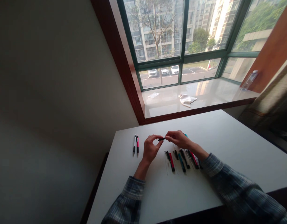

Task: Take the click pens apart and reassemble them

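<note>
Above the white table (143, 183), my left hand (150, 150) pinches one end of a short black pen part (161, 139) between thumb and fingers. My right hand (177, 138) has its fingertips closed on the other end, so the piece spans the gap between both hands. Just below them lies a row of pen parts, among them a red barrel (172, 162), a teal barrel (181, 162) and thin refills (166, 165). Part of this row is hidden under my right forearm. Left of my hands, a white pen (134, 145) and a red pen (137, 145) lie side by side.
Beyond the table is a window sill (166, 105) with a crumpled white cloth (187, 100), a flat paper piece (153, 95) and a clear bottle (249, 81). A wall (64, 93) stands at the left. A curtain (271, 90) hangs at the right.
</note>
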Demonstrator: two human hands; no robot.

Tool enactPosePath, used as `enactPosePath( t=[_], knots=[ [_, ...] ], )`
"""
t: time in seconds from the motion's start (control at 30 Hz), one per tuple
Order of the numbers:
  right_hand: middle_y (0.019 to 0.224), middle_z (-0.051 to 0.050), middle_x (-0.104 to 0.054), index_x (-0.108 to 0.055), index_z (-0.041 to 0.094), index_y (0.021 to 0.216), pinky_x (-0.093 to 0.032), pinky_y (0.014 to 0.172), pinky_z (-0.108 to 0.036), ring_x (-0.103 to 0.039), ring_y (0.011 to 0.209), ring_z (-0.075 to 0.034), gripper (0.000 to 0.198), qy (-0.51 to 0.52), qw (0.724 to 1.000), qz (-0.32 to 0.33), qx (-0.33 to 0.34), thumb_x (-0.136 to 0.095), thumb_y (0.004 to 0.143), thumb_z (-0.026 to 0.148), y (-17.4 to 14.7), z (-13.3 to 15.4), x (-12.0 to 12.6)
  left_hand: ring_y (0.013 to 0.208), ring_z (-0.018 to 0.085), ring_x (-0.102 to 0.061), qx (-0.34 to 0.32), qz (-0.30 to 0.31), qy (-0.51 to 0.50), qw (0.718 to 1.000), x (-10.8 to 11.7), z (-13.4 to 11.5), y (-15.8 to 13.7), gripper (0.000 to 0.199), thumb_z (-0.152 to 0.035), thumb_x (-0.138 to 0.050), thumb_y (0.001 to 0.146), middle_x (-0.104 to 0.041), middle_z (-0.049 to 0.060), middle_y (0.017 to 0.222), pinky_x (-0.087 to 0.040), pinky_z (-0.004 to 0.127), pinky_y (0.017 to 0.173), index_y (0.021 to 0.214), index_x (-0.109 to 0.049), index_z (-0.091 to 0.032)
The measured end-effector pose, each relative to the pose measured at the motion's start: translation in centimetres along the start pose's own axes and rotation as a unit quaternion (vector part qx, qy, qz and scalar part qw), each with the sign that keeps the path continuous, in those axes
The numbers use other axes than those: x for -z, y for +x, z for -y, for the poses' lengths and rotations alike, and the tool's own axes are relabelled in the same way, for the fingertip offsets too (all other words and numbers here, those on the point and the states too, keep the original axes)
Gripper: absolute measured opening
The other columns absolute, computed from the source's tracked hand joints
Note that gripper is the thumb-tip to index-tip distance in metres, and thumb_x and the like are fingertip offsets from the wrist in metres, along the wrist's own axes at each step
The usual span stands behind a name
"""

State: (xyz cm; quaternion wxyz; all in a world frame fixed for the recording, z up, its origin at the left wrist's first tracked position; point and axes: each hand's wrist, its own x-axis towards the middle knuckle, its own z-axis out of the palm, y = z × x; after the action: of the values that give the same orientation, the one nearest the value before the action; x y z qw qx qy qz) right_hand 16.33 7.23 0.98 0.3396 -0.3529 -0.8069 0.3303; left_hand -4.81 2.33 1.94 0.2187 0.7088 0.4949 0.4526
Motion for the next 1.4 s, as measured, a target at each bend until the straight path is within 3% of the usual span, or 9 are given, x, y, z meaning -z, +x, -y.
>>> enactPosePath(
  t=[0.17,0.33,0.5,0.77,0.9,1.0,1.13,1.23,1.4],
  knots=[
    [0.068,-0.002,-0.069,-0.075,0.018,0.082,-0.04,0.059,-0.025,-0.055,0.059,-0.013,0.044,-0.016,1.0,-0.002,0.005,-0.053,0.101,0.051,-0.1,0.1,0.1,0.096,0.026,-0.068,-0.001,0.01,0.0,1.0,0.1,-0.1,0.0,0.01,-0.027,-0.074,0.087,-0.078,0.005,0.097,-0.053,0.042,0.088,0.096,-0.078,-0.025],
    [0.07,-0.001,-0.069,-0.075,0.02,0.096,-0.04,0.056,-0.024,-0.054,0.059,-0.013,0.035,-0.01,1.0,-0.005,0.015,-0.064,0.094,0.053,-0.2,0.2,0.2,0.098,0.027,-0.068,0.003,0.014,-0.008,1.0,0.2,0.0,0.0,0.012,-0.031,-0.073,0.088,-0.078,0.006,0.099,-0.054,0.043,0.089,0.098,-0.078,-0.025],
    [0.066,0.0,-0.067,-0.074,0.019,0.088,-0.038,0.056,-0.025,-0.05,0.057,-0.012,0.039,-0.026,0.999,0.01,0.023,-0.057,0.099,0.053,-0.1,0.3,0.4,0.102,0.028,-0.069,0.027,0.011,-0.023,0.999,0.2,0.4,0.0,0.017,-0.036,-0.074,0.087,-0.078,0.007,0.102,-0.054,0.047,0.093,0.1,-0.079,-0.026],
    [0.065,0.0,-0.068,-0.077,0.02,0.085,-0.039,0.057,-0.025,-0.053,0.057,-0.013,0.037,-0.027,0.999,0.028,0.021,-0.06,0.098,0.05,-0.1,1.1,-0.7,0.099,0.025,-0.072,0.141,0.004,-0.24,0.961,-0.6,0.7,0.3,0.034,-0.04,-0.08,0.079,-0.077,0.01,0.106,-0.057,0.041,0.09,0.105,-0.075,-0.019],
    [0.09,-0.004,-0.077,-0.079,0.025,0.101,-0.05,0.07,-0.03,-0.064,0.076,-0.019,0.029,-0.015,0.998,0.046,0.032,-0.074,0.088,0.05,-0.2,0.2,1.3,0.098,0.024,-0.072,0.151,0.015,-0.255,0.955,-0.9,0.9,0.4,0.032,-0.04,-0.078,0.08,-0.076,0.01,0.106,-0.057,0.039,0.089,0.103,-0.073,-0.018],
    [0.114,-0.007,-0.074,-0.073,0.03,0.123,-0.053,0.087,-0.039,-0.065,0.1,-0.026,0.047,-0.058,0.998,0.033,0.012,-0.083,0.079,0.045,-0.6,-1.6,3.9,0.096,0.022,-0.072,0.157,0.004,-0.258,0.953,-0.9,1.3,0.5,0.032,-0.042,-0.074,0.084,-0.074,0.009,0.105,-0.057,0.035,0.085,0.104,-0.067,-0.019],
    [0.132,-0.006,-0.066,-0.059,0.037,0.143,-0.05,0.1,-0.047,-0.056,0.122,-0.031,0.076,-0.107,0.99,0.084,-0.021,-0.088,0.072,0.039,-1.4,-3.7,5.7,0.095,0.023,-0.075,0.186,0.001,-0.282,0.941,-0.8,1.4,0.4,0.034,-0.046,-0.068,0.089,-0.073,0.009,0.108,-0.058,0.033,0.078,0.11,-0.059,-0.022],
    [0.137,-0.006,-0.064,-0.053,0.04,0.148,-0.049,0.101,-0.049,-0.052,0.126,-0.032,0.089,-0.118,0.986,0.115,-0.027,-0.091,0.069,0.035,-1.8,-4.4,5.6,0.087,0.022,-0.076,0.201,-0.007,-0.289,0.936,-0.7,1.2,0.3,0.038,-0.048,-0.069,0.088,-0.073,0.007,0.102,-0.058,0.031,0.073,0.114,-0.058,-0.023],
    [0.132,-0.006,-0.067,-0.054,0.037,0.148,-0.049,0.1,-0.048,-0.053,0.125,-0.033,0.088,-0.122,0.984,0.125,-0.028,-0.091,0.068,0.035,-1.8,-4.7,5.1,0.08,0.02,-0.076,0.206,-0.011,-0.284,0.936,-0.7,0.9,0.3,0.045,-0.043,-0.079,0.08,-0.072,0.006,0.098,-0.058,0.031,0.072,0.115,-0.061,-0.021]
  ],
)
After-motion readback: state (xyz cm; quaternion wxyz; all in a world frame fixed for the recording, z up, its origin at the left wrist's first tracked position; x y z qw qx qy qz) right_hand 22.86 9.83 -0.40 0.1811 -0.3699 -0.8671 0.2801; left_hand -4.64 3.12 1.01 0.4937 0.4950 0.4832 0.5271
